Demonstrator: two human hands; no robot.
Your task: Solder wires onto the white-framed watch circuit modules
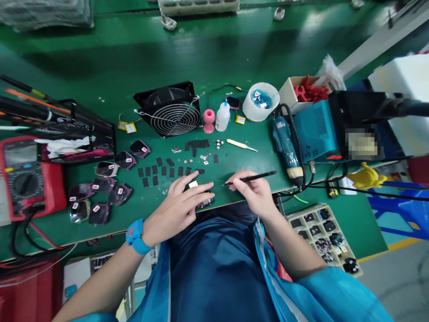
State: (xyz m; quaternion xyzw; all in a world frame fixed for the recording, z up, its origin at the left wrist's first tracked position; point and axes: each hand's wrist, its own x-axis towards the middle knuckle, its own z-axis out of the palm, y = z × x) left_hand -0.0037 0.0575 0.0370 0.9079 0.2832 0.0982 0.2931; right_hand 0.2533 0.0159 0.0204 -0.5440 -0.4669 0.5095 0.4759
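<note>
Right fingers (239,184) hold a black tool (257,176); red-marked labels (96,209) are illegible.

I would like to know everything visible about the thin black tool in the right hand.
The thin black tool is nearly straight, narrowing to a fine tip; its material is unclear. The right hand holds it like a pen, closer to the tip, which points toward the left hand. The back end sticks out on the other side. Whether the tip touches the green table is unclear.
</note>
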